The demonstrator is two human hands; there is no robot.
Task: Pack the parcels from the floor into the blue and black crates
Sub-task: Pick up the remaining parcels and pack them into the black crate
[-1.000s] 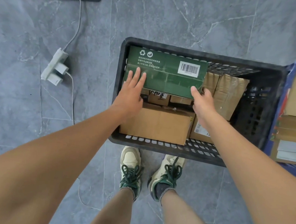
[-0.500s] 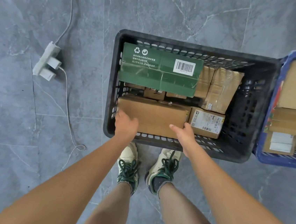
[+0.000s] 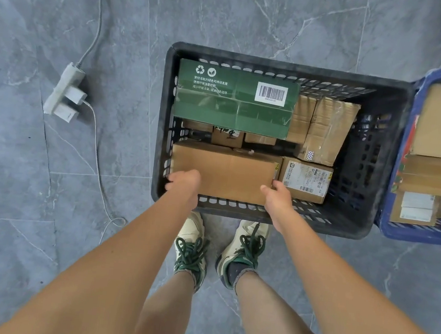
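While both bare arms reach down into the black slotted plastic crate (image 3: 354, 230), the left hand (image 3: 185, 183) curls its fingers over the near left corner of a plain brown cardboard box (image 3: 224, 170), and the right hand (image 3: 276, 197) clasps the same box at its near right corner, thumb against the side. That box lies flat along the crate's near wall. Just right of it sits a smaller brown parcel with a white shipping label (image 3: 305, 179). Behind, a long green carton with a barcode sticker (image 3: 234, 100) rests on smaller boxes, beside a taped brown parcel (image 3: 329, 129). To the right stands the blue plastic crate (image 3: 402, 164), touching the black one and holding cardboard parcels.
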